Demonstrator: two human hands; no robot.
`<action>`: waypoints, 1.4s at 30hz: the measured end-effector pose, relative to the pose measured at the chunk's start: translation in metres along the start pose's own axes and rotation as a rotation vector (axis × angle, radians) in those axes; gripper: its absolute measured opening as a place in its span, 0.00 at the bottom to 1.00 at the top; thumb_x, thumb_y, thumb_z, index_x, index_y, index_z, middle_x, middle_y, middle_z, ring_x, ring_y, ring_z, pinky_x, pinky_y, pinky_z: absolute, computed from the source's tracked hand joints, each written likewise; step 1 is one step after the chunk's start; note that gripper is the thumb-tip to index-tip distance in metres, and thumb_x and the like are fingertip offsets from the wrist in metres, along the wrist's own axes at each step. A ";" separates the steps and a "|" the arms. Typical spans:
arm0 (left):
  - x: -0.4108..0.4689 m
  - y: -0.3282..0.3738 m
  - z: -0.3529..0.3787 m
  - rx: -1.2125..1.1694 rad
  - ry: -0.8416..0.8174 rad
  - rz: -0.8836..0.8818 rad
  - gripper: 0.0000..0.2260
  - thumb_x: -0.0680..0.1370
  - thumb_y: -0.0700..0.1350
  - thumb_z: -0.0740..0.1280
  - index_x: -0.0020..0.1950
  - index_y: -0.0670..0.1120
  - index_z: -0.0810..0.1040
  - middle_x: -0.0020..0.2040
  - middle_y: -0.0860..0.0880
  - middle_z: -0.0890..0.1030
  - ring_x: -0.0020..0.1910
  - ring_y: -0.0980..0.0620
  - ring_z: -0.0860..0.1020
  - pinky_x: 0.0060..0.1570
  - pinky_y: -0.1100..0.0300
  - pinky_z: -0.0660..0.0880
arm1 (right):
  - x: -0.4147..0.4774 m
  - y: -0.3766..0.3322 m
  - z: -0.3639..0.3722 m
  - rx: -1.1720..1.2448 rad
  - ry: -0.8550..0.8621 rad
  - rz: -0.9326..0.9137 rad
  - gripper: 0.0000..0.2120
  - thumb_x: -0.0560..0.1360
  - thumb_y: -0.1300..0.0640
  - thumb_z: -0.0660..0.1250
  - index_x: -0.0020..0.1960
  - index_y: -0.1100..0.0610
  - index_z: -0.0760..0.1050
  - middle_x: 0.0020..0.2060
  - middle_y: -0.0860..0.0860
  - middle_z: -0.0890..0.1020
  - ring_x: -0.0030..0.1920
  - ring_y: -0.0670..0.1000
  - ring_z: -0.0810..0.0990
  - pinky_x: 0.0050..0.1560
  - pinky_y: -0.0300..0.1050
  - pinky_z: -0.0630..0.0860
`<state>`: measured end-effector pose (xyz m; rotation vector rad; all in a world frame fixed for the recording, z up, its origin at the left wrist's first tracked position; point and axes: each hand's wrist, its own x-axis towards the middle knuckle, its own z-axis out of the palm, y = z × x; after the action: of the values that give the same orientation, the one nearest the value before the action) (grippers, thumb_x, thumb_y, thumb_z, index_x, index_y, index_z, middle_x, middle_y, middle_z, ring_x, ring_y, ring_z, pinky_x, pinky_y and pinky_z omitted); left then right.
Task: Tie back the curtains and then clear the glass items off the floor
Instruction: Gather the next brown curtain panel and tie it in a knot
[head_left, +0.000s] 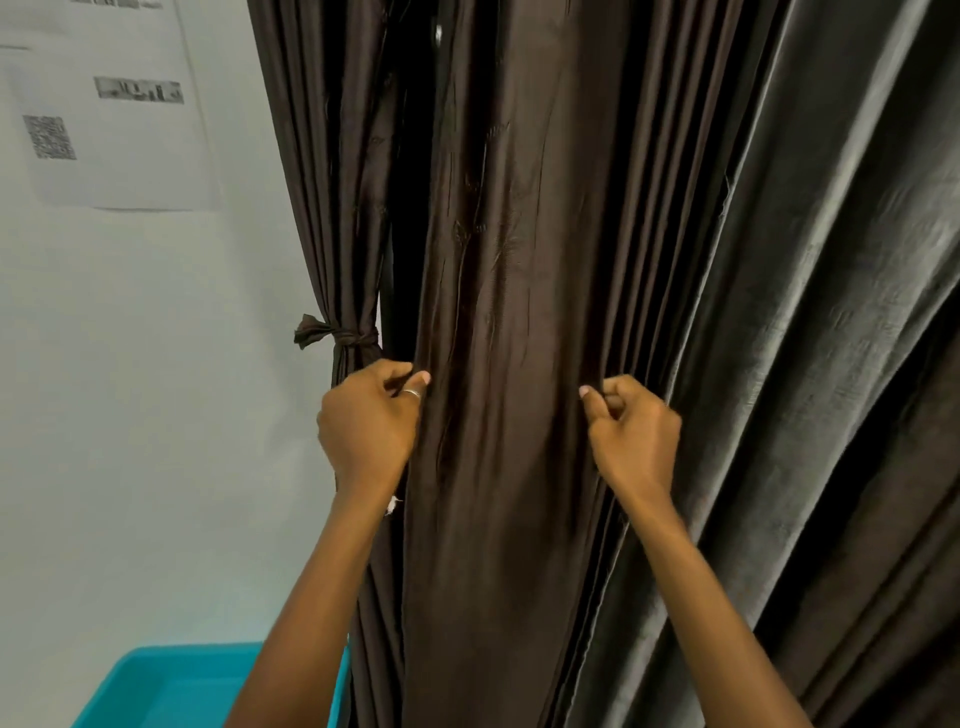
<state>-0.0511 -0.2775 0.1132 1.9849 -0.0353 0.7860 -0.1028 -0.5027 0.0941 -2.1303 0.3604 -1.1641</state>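
Observation:
A dark brown curtain (509, 260) hangs in long folds across the middle. My left hand (366, 431) grips its left edge, thumb and curled fingers pinching the cloth. My right hand (636, 436) pinches a fold on the curtain's right side at about the same height. Just above my left hand a narrow bunch of the same brown cloth is bound by a knotted tie-back (337, 335) next to the wall. A grey curtain (831, 312) hangs to the right, partly behind the brown one. No glass items are in view.
A pale wall (156, 389) fills the left side, with printed paper sheets (114, 114) taped high up. A teal plastic bin (171, 686) stands at the bottom left, partly behind my left forearm.

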 end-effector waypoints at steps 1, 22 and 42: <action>-0.006 0.004 0.004 -0.025 -0.015 0.029 0.11 0.76 0.52 0.73 0.57 0.50 0.86 0.47 0.51 0.87 0.47 0.52 0.84 0.47 0.64 0.72 | -0.007 -0.005 0.005 -0.001 -0.011 -0.034 0.13 0.79 0.53 0.71 0.37 0.53 0.75 0.27 0.46 0.77 0.28 0.44 0.76 0.31 0.43 0.74; -0.038 0.047 0.034 -0.135 -0.267 -0.010 0.16 0.75 0.61 0.71 0.55 0.52 0.84 0.46 0.56 0.85 0.46 0.59 0.83 0.46 0.62 0.79 | -0.049 -0.035 0.045 0.145 -0.143 -0.186 0.08 0.80 0.60 0.66 0.54 0.53 0.83 0.36 0.47 0.76 0.33 0.44 0.75 0.32 0.33 0.69; -0.012 0.027 0.019 0.038 -0.132 0.121 0.07 0.79 0.51 0.70 0.46 0.49 0.84 0.34 0.54 0.82 0.33 0.55 0.76 0.44 0.58 0.76 | 0.015 0.012 -0.007 -0.039 0.058 0.118 0.08 0.78 0.54 0.72 0.55 0.56 0.82 0.46 0.51 0.86 0.49 0.53 0.85 0.50 0.46 0.80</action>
<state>-0.0604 -0.3102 0.1216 2.0831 -0.2219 0.7362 -0.0993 -0.5225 0.0989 -2.0821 0.5320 -1.1607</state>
